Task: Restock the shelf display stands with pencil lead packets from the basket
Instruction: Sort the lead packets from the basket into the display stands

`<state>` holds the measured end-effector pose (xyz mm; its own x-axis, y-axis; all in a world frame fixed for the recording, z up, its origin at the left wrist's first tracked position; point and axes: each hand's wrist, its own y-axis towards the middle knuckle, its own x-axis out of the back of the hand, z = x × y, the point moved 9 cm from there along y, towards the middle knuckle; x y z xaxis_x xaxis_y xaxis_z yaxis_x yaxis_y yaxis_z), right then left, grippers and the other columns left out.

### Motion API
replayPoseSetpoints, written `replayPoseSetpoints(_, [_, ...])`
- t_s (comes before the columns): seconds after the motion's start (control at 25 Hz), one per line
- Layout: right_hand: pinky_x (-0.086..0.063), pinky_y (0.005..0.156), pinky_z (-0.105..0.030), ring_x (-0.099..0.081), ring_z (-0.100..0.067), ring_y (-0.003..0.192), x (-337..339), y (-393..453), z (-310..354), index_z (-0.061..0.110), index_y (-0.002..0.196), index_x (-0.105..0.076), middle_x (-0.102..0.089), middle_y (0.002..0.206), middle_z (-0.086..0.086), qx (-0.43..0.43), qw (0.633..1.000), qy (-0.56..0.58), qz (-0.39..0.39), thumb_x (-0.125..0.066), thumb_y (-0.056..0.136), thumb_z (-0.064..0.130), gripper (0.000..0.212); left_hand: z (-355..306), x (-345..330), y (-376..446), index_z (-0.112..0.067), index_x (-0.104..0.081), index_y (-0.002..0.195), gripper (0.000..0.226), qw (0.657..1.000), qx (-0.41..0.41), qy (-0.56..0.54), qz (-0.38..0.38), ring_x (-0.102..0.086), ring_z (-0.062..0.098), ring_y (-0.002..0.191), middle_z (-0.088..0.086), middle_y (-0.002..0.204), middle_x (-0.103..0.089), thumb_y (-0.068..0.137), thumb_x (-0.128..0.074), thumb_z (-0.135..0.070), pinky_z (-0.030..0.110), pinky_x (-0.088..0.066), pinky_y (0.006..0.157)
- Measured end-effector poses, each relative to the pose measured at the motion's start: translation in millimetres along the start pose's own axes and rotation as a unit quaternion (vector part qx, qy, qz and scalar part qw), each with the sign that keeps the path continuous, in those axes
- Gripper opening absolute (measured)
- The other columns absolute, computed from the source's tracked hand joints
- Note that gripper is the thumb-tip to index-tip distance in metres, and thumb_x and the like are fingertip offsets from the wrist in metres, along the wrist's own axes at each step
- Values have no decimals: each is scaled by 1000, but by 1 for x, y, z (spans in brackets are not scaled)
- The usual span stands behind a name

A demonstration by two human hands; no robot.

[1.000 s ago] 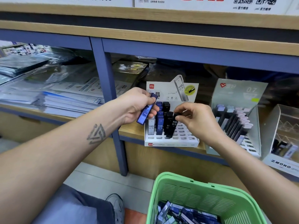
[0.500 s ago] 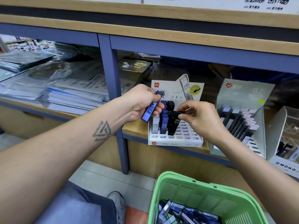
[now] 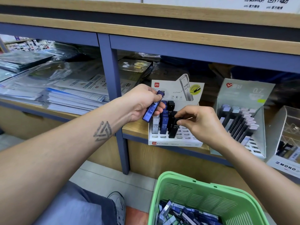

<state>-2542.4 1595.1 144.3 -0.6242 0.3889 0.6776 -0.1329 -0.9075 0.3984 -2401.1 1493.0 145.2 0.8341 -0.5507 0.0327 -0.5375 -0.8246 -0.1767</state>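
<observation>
The white cardboard display stand (image 3: pixel 175 142) sits on the wooden shelf (image 3: pixel 136 129); right of it stands the grey cardboard stand (image 3: pixel 259 120); before it, below, the green plastic basket (image 3: pixel 203 195).

Glossy plastic blue packet (image 3: pixel 152 108); matt white card stand (image 3: pixel 174 142); slatted green plastic basket (image 3: pixel 201 190) at six o'clock; wood-grain shelf (image 3: pixel 134 127); clear film over papers (image 3: pixel 65 88) at nine o'clock.

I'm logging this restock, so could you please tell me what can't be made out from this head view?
- Slot under the black packet: the right hand pinching its top covers part of the white display stand.
- Blue packet: label blurred, and the left hand wraps it.
- Green basket: the bottom edge cuts off its contents, so no packet count.
- MONO box: cut by the right edge.
</observation>
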Motion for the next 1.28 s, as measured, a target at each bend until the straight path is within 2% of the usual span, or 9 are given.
replayPoseSetpoints(0.16, [-56, 80, -26, -68, -5, 84, -1, 3, -3, 16, 96, -79, -72, 90, 9, 21, 999, -25, -19, -79, 84, 5, 16, 0, -1, 0, 3, -56, 108, 9, 1000, -1, -2, 4, -59, 20, 55, 17, 70, -65, 101, -51, -2, 26, -51, 48])
replayPoseSetpoints(0.36, [-42, 73, -14, -57, -2, 80, -7, 9, 5, 13, 101, -80, -62, 90, 13, 69, 994, -79, -18, -77, 86, 5, 17, 1, -1, 1, 6, -56, 113, 15, 1000, 1, 0, 1, -59, 20, 55, 17, 71, -66, 101, -52, -2, 27, -52, 50])
replayPoseSetpoints(0.44, [-42, 74, -12, -57, 2, 80, -8, 9, 7, 13, 98, -80, -61, 88, 16, 76, 993, -90, -13, -77, 85, 4, 16, 0, -1, 1, 5, -56, 112, 14, 1000, 0, -1, 2, -59, 20, 54, 17, 71, -65, 101, -52, -2, 27, -52, 50])
replayPoseSetpoints(0.56, [-55, 76, -36, -64, -10, 84, -11, 7, 3, 16, 95, -80, -66, 89, 14, 78, 988, -129, 12, -77, 85, 6, 14, -1, -2, 0, 5, -56, 110, 12, 1000, -1, 1, 3, -59, 20, 54, 16, 69, -66, 101, -52, -2, 27, -52, 49])
replayPoseSetpoints(0.64, [-55, 75, -43, -65, -18, 87, -15, 4, 2, 16, 99, -79, -67, 93, 11, 86, 983, -158, 29, -75, 87, 8, 15, -1, -3, -1, 5, -56, 109, 12, 1000, 0, 3, 7, -59, 19, 54, 16, 69, -66, 101, -52, -2, 27, -52, 49])
replayPoseSetpoints(0.8, [-52, 73, -34, -61, -14, 88, -17, -2, 10, 16, 107, -78, -63, 98, 11, 108, 979, -167, 36, -69, 92, 11, 19, -2, -4, -4, 3, -57, 107, 10, 1000, -1, 4, 8, -59, 20, 55, 17, 71, -66, 102, -51, -2, 27, -51, 49])
replayPoseSetpoints(0.96, [-51, 85, -25, -63, -9, 94, 15, 13, 0, 15, 109, -77, -70, 102, 6, 41, 993, -97, -57, -63, 94, 3, 24, -3, -3, -3, 6, -56, 114, 15, 1000, -1, 1, 3, -59, 20, 54, 17, 71, -65, 101, -51, -2, 27, -51, 49])
replayPoseSetpoints(1.08, [-51, 98, -34, -63, -16, 111, -5, 24, -11, 16, 117, -75, -72, 116, 3, 21, 988, -155, 12, -57, 94, -3, 35, -2, -3, -1, 10, -54, 120, 22, 1000, 4, 5, 1, -59, 19, 54, 17, 71, -66, 101, -51, -2, 27, -51, 50])
replayPoseSetpoints(1.28, [-52, 99, -41, -60, -23, 118, -17, 35, -20, 20, 129, -68, -68, 127, 1, -4, 983, -178, 36, -51, 91, -6, 49, -2, -3, 2, 12, -54, 121, 25, 1000, 3, 4, 2, -59, 19, 54, 17, 72, -66, 101, -51, -2, 27, -51, 50])
